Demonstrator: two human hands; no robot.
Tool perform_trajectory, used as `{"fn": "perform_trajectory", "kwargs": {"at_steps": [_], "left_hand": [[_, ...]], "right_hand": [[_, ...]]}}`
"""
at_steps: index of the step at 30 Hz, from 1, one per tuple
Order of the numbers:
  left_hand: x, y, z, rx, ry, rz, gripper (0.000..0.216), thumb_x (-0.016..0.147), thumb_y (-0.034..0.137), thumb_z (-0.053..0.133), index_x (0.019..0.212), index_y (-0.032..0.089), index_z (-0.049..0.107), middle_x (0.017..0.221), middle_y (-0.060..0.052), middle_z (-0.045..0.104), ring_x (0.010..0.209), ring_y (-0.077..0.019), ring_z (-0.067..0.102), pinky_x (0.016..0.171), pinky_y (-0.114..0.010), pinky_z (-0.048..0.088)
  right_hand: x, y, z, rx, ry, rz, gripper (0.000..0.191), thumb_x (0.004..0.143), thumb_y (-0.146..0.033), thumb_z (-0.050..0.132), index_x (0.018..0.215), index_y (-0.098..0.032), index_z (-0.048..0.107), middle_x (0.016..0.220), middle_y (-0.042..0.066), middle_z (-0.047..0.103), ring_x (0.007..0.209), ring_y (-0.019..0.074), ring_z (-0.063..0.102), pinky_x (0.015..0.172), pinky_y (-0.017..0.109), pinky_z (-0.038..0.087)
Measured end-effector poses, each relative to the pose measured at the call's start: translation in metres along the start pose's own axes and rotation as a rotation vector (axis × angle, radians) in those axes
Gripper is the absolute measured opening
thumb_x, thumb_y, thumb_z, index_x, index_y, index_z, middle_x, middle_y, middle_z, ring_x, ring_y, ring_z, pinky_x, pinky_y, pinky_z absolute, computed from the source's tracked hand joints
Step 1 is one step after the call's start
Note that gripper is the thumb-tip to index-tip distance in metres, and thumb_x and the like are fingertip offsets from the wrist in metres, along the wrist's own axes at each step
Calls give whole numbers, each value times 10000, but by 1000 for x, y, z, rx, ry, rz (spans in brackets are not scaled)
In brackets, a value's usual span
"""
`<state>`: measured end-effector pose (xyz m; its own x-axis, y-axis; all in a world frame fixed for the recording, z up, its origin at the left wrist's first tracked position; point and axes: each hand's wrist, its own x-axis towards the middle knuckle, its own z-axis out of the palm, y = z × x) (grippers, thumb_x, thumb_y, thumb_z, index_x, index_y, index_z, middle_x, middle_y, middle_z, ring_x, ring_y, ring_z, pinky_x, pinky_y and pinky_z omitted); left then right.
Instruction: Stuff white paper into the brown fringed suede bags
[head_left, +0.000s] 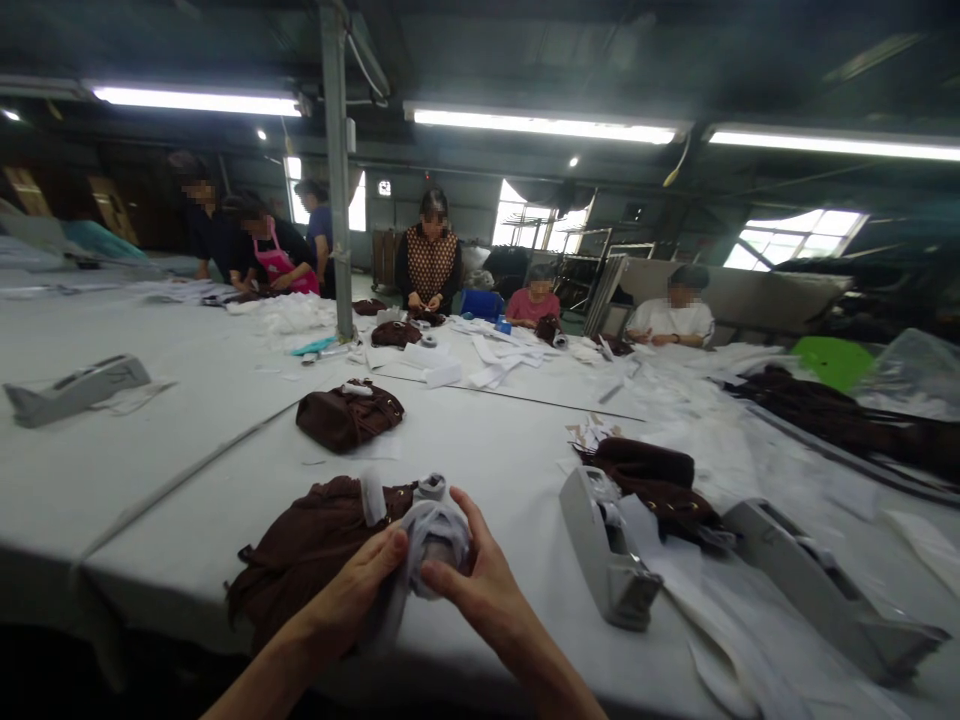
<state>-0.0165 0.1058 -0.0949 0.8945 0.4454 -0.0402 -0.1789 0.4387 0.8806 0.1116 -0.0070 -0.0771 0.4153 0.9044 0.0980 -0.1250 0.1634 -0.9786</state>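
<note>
Between my left hand [367,575] and my right hand [484,580] is a rounded grey-white bundle [436,525] of thin, partly see-through wrapping. What lies inside the wrapping cannot be made out. My left fingers close on its left side, and my right thumb and fingers curve round its right side. Just left of and behind my hands, a dark brown gathered fabric bag [304,535] lies at the table's near edge. It has small gold-coloured eyelets, and a pale wrapped strip [373,498] rests on it. My left forearm partly covers this bag.
Tape dispensers stand right [607,545], far right [832,590] and left [79,388] on the white table [247,380]. Other brown bags lie ahead [349,415] and right [645,475]. A metal post [337,180] rises ahead. Several people work across the table among loose papers [502,360].
</note>
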Motion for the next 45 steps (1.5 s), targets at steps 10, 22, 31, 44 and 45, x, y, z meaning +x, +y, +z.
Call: {"fn": "perform_trajectory", "kwargs": {"at_steps": [10, 22, 31, 44, 45], "left_hand": [[-2, 2, 3, 175, -30, -22, 454, 884, 471, 481, 1242, 204, 563, 1195, -74, 634, 1128, -253, 534, 975, -343, 412], [39, 36, 8, 334, -295, -220, 412, 821, 529, 551, 889, 141, 669, 838, -30, 627, 757, -138, 519, 707, -244, 419], [25, 38, -7, 388, -322, -181, 361, 833, 454, 576, 1047, 169, 633, 877, -23, 585, 779, -139, 478, 691, -243, 394], [9, 3, -10, 67, -101, -103, 334, 806, 431, 630, 927, 121, 652, 728, -17, 552, 602, -85, 439, 549, -196, 330], [10, 1, -12, 30, -87, -93, 332, 810, 439, 620, 898, 121, 650, 719, -18, 553, 595, -85, 445, 543, -196, 332]], "right_hand": [[-1, -11, -11, -297, -24, 3, 634, 663, -158, 680, 1260, -205, 475, 1174, 68, 601, 1065, 214, 552, 897, 341, 452], [31, -10, 8, -686, 273, -324, 409, 874, -503, 472, 757, -168, 677, 647, 18, 652, 607, 142, 585, 594, 231, 409], [41, 21, 8, -350, 544, -379, 439, 861, -486, 488, 642, -142, 650, 563, 9, 572, 529, 123, 488, 523, 240, 372], [37, 29, 0, -120, 165, -153, 476, 811, -588, 511, 888, -143, 663, 571, -17, 513, 490, 92, 417, 461, 216, 333], [36, 27, -2, -104, 93, -123, 486, 779, -572, 574, 1026, -158, 630, 648, -10, 556, 535, 100, 459, 492, 215, 367]]}}
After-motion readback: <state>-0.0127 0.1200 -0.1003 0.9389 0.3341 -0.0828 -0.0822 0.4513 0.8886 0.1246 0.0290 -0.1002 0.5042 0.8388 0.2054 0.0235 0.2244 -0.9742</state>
